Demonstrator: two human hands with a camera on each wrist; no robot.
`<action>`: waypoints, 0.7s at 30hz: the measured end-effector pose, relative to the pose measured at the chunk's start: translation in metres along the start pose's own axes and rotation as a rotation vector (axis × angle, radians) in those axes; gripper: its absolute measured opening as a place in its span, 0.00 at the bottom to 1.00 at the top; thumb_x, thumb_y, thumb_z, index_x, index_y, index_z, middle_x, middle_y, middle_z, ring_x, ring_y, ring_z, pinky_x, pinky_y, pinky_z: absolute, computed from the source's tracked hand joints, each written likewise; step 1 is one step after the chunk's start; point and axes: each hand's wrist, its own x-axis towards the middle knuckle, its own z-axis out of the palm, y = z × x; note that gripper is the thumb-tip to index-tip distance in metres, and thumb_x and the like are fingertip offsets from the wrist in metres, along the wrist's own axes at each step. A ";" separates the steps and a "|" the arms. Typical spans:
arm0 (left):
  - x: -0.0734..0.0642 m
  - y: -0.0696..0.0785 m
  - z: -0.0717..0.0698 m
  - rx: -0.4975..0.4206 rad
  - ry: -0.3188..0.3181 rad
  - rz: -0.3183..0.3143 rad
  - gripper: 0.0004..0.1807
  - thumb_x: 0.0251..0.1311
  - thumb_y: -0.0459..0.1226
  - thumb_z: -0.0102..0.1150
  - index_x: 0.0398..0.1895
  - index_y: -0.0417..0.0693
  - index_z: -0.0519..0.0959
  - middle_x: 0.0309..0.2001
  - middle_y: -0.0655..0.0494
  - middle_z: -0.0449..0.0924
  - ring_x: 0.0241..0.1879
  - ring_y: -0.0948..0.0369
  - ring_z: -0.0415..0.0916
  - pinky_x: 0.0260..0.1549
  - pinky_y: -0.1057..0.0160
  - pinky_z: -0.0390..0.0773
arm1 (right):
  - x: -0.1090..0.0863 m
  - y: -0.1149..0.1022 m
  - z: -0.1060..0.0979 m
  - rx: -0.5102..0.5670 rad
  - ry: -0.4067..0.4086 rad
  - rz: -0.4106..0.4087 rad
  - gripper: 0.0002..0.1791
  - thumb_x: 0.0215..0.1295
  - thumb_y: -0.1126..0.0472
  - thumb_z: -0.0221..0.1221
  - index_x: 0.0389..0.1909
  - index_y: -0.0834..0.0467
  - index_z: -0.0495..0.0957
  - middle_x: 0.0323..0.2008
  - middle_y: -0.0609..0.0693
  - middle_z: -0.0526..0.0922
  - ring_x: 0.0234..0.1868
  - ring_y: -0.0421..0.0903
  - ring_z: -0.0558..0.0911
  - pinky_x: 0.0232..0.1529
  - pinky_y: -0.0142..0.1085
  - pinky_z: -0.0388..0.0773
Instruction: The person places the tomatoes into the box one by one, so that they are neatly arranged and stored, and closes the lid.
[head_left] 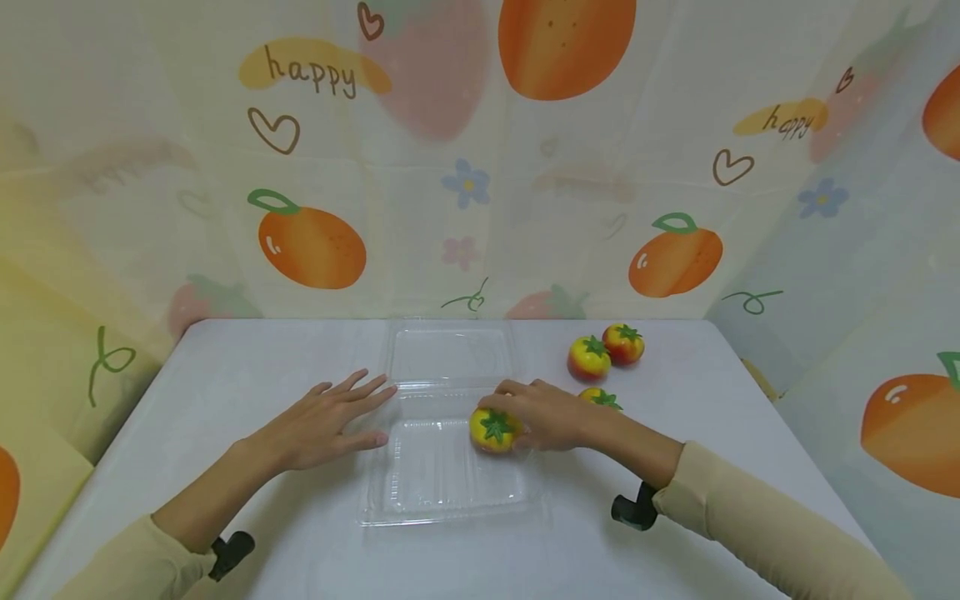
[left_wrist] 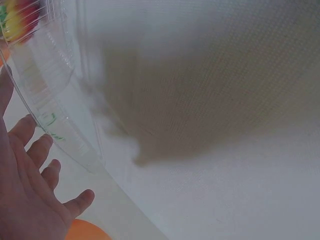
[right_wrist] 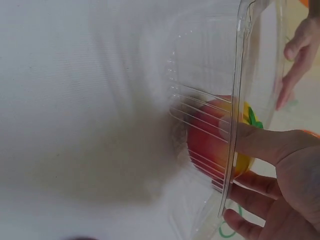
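A clear plastic clamshell box lies open in the middle of the table, its lid folded back toward the wall. Inside the base, at the right side, sits a round red-and-yellow fruit with a green star-shaped leaf top. My right hand reaches over the box's right rim and grips this fruit between thumb and fingers. Through the clear side wall, the right wrist view shows the fruit's red underside. My left hand has its fingers spread, fingertips right at the box's left edge.
Two similar fruits stand together at the back right of the table. Another fruit is partly hidden behind my right forearm. A fruit-patterned cloth hangs behind the table and along both sides.
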 end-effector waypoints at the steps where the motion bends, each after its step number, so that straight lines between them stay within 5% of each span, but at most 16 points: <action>1: 0.000 0.000 0.000 0.001 0.000 0.000 0.42 0.66 0.65 0.48 0.77 0.56 0.61 0.76 0.52 0.59 0.76 0.43 0.49 0.64 0.30 0.56 | 0.000 -0.001 0.000 -0.001 -0.001 0.002 0.35 0.60 0.57 0.70 0.69 0.46 0.69 0.62 0.49 0.74 0.54 0.51 0.76 0.56 0.43 0.77; 21: -0.001 -0.001 0.001 0.012 -0.001 0.001 0.42 0.65 0.66 0.48 0.77 0.56 0.60 0.76 0.53 0.57 0.76 0.43 0.49 0.65 0.31 0.56 | -0.007 -0.003 -0.010 0.063 0.018 0.055 0.39 0.60 0.56 0.70 0.72 0.50 0.66 0.64 0.52 0.73 0.60 0.51 0.77 0.58 0.46 0.78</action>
